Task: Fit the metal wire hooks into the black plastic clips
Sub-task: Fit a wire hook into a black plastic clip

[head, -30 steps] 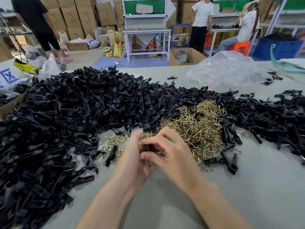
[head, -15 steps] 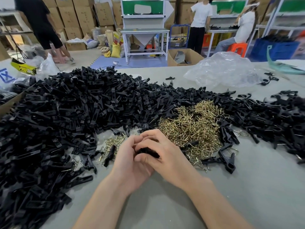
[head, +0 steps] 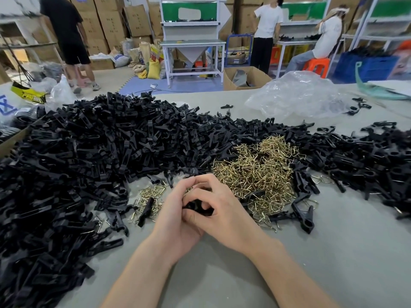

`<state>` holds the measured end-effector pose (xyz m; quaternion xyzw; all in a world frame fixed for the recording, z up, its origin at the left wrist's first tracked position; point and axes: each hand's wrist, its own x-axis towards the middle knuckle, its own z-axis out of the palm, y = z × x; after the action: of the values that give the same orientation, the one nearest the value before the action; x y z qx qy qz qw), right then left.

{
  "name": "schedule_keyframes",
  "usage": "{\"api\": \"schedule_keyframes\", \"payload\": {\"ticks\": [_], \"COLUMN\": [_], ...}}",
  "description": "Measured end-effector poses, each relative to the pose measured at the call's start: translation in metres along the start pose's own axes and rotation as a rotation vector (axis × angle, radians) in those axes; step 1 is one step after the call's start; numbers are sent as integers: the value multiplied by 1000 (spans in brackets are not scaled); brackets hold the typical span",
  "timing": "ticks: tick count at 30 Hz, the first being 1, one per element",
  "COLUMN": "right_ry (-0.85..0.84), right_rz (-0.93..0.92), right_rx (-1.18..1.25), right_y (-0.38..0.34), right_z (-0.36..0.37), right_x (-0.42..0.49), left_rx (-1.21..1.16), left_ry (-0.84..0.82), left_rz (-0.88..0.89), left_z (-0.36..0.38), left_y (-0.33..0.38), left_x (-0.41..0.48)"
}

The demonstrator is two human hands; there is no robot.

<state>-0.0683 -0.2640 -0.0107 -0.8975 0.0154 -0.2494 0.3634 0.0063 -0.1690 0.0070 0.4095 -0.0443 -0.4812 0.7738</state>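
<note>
Left hand (head: 175,221) and right hand (head: 226,215) clasp one black clip (head: 198,207), perhaps mid-fitting; huge heaps of loose clips (head: 93,152) and hooks (head: 255,172) lie unassembled

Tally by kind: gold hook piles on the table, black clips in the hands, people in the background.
Gold hook piles: 2, large pile and small pile
Black clip held between left hand and right hand: 1
People in the background: 3, person in black, person in white, seated person
Total: 6
</note>
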Motion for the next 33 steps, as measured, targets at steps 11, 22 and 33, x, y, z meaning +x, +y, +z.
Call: {"api": "schedule_keyframes", "payload": {"ticks": [11,22,33], "right_ry": [-4,227,102], "right_rz": [-13,73,136], "right_rx": [-14,92,-79], "right_y": [3,16,21], "right_z": [0,-15,-19], "right_x": [-1,1,-3], "left_rx": [35,109,300], "left_ry": [12,69,139], "left_rz": [48,165,278], "left_z": [3,-13,-10], "left_y": [-2,7,2], "left_x": [-2,6,-1]}}
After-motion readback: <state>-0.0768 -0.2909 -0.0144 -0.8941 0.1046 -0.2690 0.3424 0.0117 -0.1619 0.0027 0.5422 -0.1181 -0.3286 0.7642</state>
